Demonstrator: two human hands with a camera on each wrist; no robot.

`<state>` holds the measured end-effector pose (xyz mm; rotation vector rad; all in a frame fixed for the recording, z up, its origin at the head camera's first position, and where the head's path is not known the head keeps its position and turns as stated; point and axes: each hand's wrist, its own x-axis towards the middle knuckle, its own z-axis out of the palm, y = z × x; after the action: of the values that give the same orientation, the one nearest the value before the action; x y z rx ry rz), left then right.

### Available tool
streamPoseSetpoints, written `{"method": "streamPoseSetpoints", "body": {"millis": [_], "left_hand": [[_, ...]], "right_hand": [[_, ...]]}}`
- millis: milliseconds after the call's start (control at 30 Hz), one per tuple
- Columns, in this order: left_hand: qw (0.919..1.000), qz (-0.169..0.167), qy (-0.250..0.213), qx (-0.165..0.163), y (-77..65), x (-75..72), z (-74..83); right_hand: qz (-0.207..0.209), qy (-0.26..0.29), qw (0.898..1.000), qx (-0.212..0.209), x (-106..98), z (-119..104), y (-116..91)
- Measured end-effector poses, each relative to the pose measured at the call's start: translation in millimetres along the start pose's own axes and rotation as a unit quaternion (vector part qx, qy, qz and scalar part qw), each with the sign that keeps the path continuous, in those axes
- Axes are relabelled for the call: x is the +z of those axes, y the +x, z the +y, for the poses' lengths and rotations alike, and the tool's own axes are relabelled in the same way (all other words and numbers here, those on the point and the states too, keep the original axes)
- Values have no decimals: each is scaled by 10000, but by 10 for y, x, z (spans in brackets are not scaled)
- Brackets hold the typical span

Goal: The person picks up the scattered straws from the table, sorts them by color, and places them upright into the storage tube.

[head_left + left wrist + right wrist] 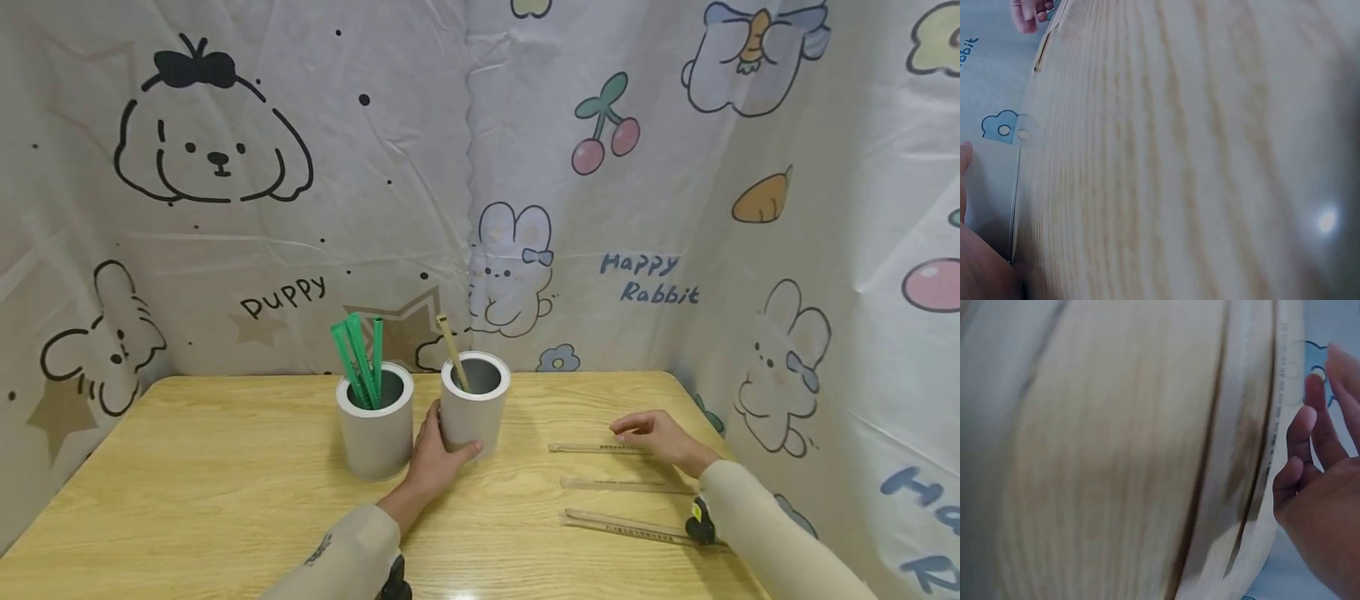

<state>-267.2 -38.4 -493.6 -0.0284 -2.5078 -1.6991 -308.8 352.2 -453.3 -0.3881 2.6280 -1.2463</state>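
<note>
My left hand [437, 465] grips a white cylindrical holder [477, 421], thumb across its front and fingers round its left side. One slim brown straw [454, 357] leans inside that holder. Close by on the left stands a second white holder [377, 442] with several green straws [362, 367] in it. On the right, my right hand [662, 437] hovers over the farthest paper-wrapped straw [588, 448], fingers loosely bent with nothing between them. The right wrist view shows this hand [1325, 481] beside the printed wrapper [1280, 387].
Nearer me lie another brown straw [607, 484] and, close to the front, more printed brown straws [637, 528], partly behind the right sleeve. The wooden table [225, 483] is bordered by a printed cloth curtain [375, 208] at the back and sides.
</note>
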Motion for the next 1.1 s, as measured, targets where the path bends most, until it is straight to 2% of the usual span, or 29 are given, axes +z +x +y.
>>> {"method": "streamPoseSetpoints", "body": {"millis": [300,467,600,800,933,1000,1100], "left_hand": [[9999,-33,-132,55,-4,9,15],[9999,-30,-130,78,2,5,9],[9999,-14,-143,93,1,-1,2],[9999,20,-89,78,-6,-3,-4],[9999,23,-90,44,-17,2,-1],[9999,27,-89,48,-17,2,4],[9999,41,-69,68,-13,-5,12]], "right_hand": [[6,-600,9951,-792,127,51,-11],[19,-652,9943,-838,170,0,34],[33,-444,9953,-864,226,-142,99],[263,330,9980,-476,337,-577,232],[374,1115,9920,-458,377,-936,329],[427,1866,9796,-614,399,-1159,380],[386,3071,9455,-1014,433,-1540,443]]}}
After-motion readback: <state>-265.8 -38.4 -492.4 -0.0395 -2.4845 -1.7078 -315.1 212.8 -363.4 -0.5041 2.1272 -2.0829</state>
